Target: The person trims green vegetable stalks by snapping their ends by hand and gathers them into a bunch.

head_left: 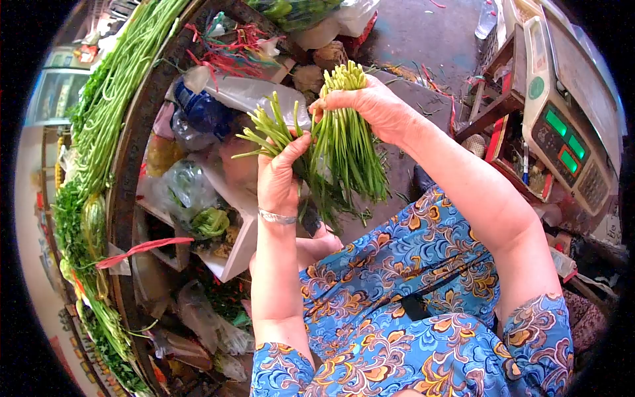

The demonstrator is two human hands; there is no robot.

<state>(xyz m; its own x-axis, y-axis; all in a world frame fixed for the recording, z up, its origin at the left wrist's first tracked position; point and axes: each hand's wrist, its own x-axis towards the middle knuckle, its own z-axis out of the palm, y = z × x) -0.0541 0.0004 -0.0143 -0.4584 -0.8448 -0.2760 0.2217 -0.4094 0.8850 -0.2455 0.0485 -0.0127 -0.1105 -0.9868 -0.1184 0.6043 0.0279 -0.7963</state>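
Note:
My right hand (378, 109) is closed around a thick bunch of chives (350, 149), its pale cut ends pointing up and the dark green leaves hanging down. A smaller, looser bunch of chives (270, 127) is in my left hand (281, 173), fingers wrapped round it and the stalk ends fanning up and to the left. The two bunches are side by side, and the leaves of the left one are partly hidden behind my hand and the larger bunch. A silvery bracelet (278, 217) circles my left wrist.
Long green beans (109, 126) and leafy greens lie along a raised shelf at left. Red ties (238, 56) hang from its edge. Below are plastic bags (185, 185) and a white foam box (235, 248). A digital scale (562, 126) stands at right.

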